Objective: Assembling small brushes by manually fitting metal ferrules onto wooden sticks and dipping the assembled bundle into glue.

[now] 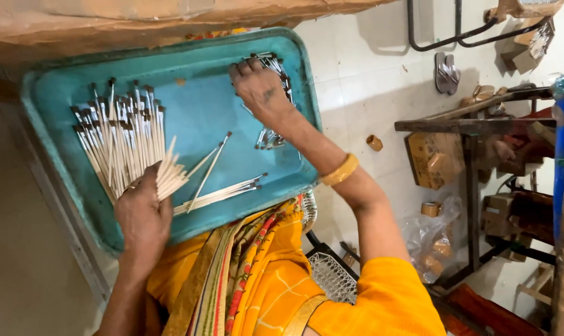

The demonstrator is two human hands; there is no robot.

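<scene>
White tiled floor [357,56] (dusty), metal rack [472,186]

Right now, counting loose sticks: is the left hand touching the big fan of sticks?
Touching. The head view shows the left hand gripping the fan of sticks at its bare ends.

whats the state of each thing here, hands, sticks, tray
left hand: closed around the bare ends of the fanned bundle
fanned bundle: held, dark tips spread out over the tray
right hand: fingers down on the small pile at the far edge
small pile: lying in the tray, partly covered by the hand
loose sticks: lying flat, untouched
teal tray: resting on the lap
</scene>
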